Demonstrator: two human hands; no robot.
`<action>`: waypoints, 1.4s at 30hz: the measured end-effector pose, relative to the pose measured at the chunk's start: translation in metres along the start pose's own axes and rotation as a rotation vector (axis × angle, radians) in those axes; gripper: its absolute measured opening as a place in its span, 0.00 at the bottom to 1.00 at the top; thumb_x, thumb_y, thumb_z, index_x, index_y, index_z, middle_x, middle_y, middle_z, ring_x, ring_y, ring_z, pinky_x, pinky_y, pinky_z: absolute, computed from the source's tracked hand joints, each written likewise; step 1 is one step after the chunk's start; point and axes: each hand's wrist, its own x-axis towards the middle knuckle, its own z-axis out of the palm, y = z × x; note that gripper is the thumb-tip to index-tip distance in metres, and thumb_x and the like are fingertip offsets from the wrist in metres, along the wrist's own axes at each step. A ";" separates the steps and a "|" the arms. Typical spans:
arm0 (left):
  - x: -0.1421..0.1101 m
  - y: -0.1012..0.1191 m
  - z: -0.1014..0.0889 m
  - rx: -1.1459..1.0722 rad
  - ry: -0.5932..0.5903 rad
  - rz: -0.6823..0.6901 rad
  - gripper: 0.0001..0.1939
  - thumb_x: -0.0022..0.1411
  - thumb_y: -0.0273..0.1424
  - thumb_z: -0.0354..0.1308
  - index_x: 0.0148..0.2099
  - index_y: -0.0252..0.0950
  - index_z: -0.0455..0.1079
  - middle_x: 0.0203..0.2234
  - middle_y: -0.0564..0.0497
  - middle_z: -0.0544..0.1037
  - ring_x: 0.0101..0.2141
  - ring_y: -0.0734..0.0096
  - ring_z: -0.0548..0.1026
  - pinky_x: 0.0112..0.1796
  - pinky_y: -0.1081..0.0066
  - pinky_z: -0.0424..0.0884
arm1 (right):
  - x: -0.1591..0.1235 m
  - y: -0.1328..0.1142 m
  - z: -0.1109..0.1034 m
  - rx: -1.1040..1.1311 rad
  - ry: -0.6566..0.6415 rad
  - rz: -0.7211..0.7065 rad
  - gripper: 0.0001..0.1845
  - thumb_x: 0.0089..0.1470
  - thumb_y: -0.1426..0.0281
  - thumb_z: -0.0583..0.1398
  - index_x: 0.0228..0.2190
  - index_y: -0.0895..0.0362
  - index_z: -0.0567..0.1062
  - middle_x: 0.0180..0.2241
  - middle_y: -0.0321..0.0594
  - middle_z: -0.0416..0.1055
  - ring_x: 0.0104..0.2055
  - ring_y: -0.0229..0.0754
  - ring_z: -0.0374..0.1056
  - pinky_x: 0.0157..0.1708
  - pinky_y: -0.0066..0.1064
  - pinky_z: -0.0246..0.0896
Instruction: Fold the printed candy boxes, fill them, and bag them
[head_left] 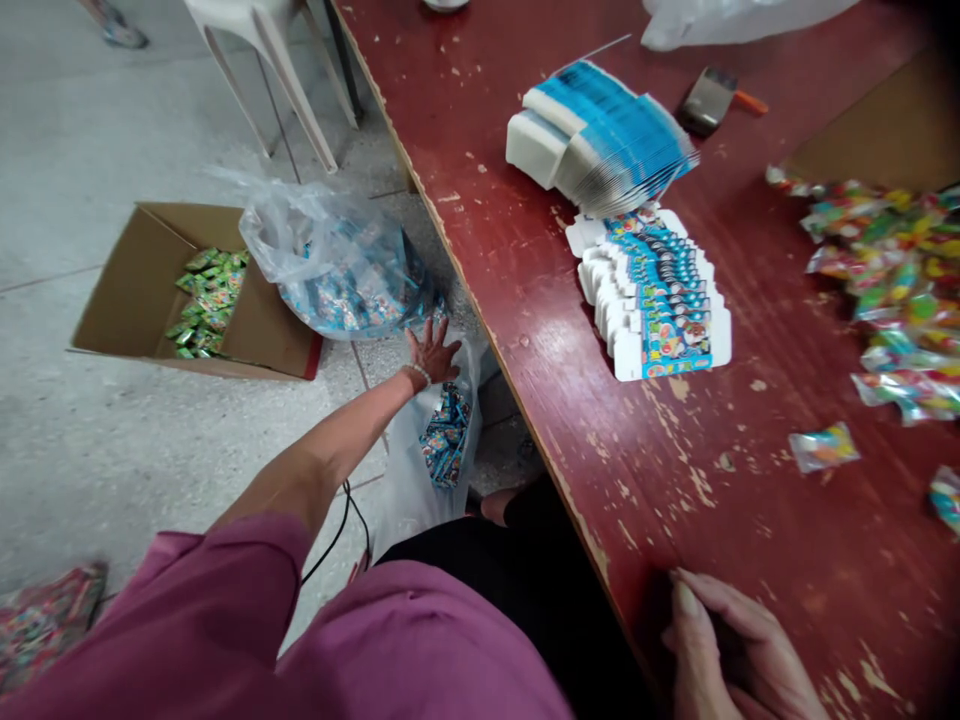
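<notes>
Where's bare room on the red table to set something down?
Bare: the red table from the flat cartons to the right hand, left of the loose candies; also the strip between flat cartons and left edge. Crowded: right side, under the candy pile, and upper middle, with the blue stack and orange-handled tool.

Looks like a small workshop, with printed cartons (667, 310) and wrapped candies (904, 290) on a scuffed table (540, 335), plastic bags (409, 475) and a cardboard box (112, 290) on the floor (97, 450).
</notes>
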 end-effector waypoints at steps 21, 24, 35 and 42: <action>-0.123 -0.034 0.031 0.198 -0.234 -0.160 0.22 0.69 0.35 0.57 0.63 0.37 0.64 0.56 0.42 0.70 0.51 0.57 0.73 0.49 0.54 0.73 | 0.007 0.021 -0.005 0.022 -0.079 -0.097 0.14 0.59 0.58 0.65 0.37 0.56 0.80 0.34 0.42 0.77 0.34 0.45 0.74 0.39 0.38 0.69; -0.130 0.001 0.044 0.185 -0.253 -0.013 0.24 0.65 0.32 0.59 0.63 0.40 0.66 0.61 0.41 0.66 0.58 0.49 0.67 0.54 0.50 0.68 | 0.006 0.022 -0.005 0.038 -0.085 -0.112 0.14 0.59 0.58 0.64 0.37 0.57 0.80 0.34 0.43 0.77 0.33 0.44 0.74 0.38 0.37 0.69; -0.107 0.008 0.066 0.294 -0.293 -0.164 0.19 0.68 0.37 0.59 0.58 0.35 0.69 0.54 0.43 0.73 0.49 0.58 0.75 0.48 0.53 0.75 | 0.010 0.015 -0.004 0.019 -0.085 -0.220 0.10 0.60 0.62 0.64 0.37 0.56 0.80 0.34 0.42 0.78 0.32 0.42 0.73 0.36 0.34 0.69; -0.107 -0.015 0.037 0.289 -0.232 -0.148 0.21 0.69 0.38 0.58 0.61 0.37 0.67 0.57 0.42 0.70 0.53 0.56 0.72 0.50 0.53 0.73 | 0.010 0.015 -0.006 0.017 -0.089 -0.216 0.11 0.60 0.61 0.64 0.37 0.57 0.80 0.33 0.41 0.77 0.31 0.42 0.72 0.37 0.35 0.69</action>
